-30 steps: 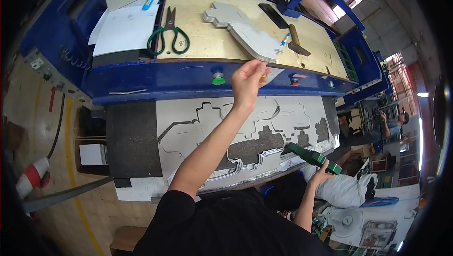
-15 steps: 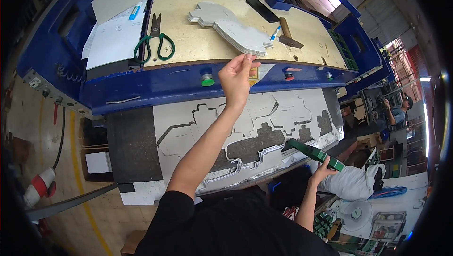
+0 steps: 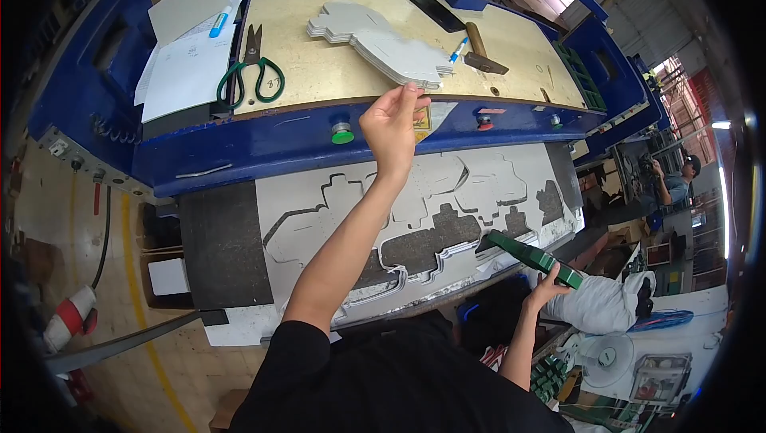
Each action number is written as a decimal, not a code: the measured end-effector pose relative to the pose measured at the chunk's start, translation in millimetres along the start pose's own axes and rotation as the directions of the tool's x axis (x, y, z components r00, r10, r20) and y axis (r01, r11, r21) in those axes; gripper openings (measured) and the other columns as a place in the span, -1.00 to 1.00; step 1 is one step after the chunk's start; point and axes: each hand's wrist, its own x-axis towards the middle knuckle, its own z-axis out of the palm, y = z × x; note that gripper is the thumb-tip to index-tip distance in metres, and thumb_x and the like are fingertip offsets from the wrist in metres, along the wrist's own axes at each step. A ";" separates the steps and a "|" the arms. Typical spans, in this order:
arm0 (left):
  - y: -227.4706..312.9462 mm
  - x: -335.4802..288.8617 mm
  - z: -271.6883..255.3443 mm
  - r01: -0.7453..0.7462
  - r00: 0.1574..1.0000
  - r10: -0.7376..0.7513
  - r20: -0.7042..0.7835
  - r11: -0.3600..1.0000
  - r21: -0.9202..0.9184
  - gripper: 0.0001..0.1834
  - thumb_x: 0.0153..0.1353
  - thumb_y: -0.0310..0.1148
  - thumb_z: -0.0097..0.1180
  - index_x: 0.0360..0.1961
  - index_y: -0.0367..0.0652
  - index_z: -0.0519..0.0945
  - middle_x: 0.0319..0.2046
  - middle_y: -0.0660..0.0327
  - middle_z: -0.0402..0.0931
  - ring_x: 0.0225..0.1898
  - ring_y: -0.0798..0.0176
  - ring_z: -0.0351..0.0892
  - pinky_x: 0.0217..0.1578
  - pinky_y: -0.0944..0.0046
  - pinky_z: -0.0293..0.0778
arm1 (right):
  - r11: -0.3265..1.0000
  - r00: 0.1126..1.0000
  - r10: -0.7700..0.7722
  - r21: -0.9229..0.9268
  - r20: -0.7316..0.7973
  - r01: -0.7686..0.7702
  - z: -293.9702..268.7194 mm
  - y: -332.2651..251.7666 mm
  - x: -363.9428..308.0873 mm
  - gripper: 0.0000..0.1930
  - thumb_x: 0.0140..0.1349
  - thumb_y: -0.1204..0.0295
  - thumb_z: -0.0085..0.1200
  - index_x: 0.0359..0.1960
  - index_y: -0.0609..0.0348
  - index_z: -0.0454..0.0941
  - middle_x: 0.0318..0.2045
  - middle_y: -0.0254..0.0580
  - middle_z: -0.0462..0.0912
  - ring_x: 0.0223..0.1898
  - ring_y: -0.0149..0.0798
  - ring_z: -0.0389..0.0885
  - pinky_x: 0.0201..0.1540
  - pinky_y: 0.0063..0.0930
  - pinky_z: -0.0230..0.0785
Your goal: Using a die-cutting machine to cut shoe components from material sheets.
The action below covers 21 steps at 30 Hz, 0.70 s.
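A stack of grey cut card pieces (image 3: 373,41) lies on the pale wooden top of the blue machine. My left hand (image 3: 391,126) is at the stack's near end, thumb on the upper edge and fingers bent beneath, pinching it. Low on the right, my right hand (image 3: 547,289) grips the outer end of a long, narrow green block-like tool (image 3: 523,251); its far end hovers over or rests on the die-cut card sheet (image 3: 307,234), I cannot tell which. That sheet has several cut outlines and openings showing the dark bed beneath.
Green-handled scissors (image 3: 252,74), a phone (image 3: 435,12), a hammer (image 3: 483,54) and a blue-white marker (image 3: 458,50) lie on the machine top. Papers (image 3: 187,74) sit at its left. Buttons (image 3: 341,133) stick out from the blue front. Another person (image 3: 674,182) is at the far right.
The view has shifted slightly, moving the machine top a little up and left. My left hand stays at the stack's near end; my right hand still holds the green tool.
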 end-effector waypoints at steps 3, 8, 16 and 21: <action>-0.3 -1.4 0.3 0.003 1.000 -0.003 -0.016 1.000 0.015 -0.67 0.30 -0.28 0.17 -0.22 -0.43 0.62 -0.34 0.09 0.66 -0.32 0.26 0.70 -0.36 0.42 0.53 | 1.000 1.000 0.016 0.024 0.001 -0.016 0.2 -3.0 -2.2 -0.13 0.21 0.15 0.25 0.32 0.10 -0.16 0.18 0.04 0.19 0.08 -0.13 0.40 0.07 -0.20 0.41; -2.2 -0.2 -3.5 0.018 0.999 -0.017 -0.031 1.000 0.026 -0.70 0.30 -0.29 0.17 -0.24 -0.41 0.62 -0.34 0.08 0.66 -0.32 0.26 0.70 -0.36 0.41 0.53 | 1.000 1.000 0.011 0.024 0.011 -0.012 -0.9 -5.2 -5.2 -0.14 0.23 0.15 0.24 0.32 0.06 -0.17 0.18 0.02 0.19 0.08 -0.13 0.40 0.08 -0.15 0.41; -0.6 -11.4 -65.5 0.187 0.954 -0.257 0.154 0.912 0.365 -0.69 0.33 -0.26 0.12 -0.18 -0.34 0.64 -0.31 0.13 0.68 -0.32 0.30 0.69 -0.35 0.43 0.53 | 0.999 0.999 0.022 0.024 0.028 -0.023 -1.0 -6.4 -5.2 -0.20 0.23 0.15 0.24 0.26 0.08 -0.11 0.15 0.03 0.23 0.08 -0.14 0.40 0.09 -0.15 0.40; -47.1 -69.4 -168.3 0.098 0.880 -0.453 0.143 0.469 0.878 -0.58 0.30 -0.14 0.11 -0.08 -0.34 0.61 -0.17 0.07 0.66 -0.17 0.19 0.67 -0.24 0.23 0.54 | 0.995 0.994 -0.095 0.012 0.051 0.095 -8.5 12.4 0.2 -0.19 0.22 0.17 0.24 0.28 0.07 -0.11 0.22 0.02 0.21 0.12 -0.13 0.39 0.09 -0.12 0.43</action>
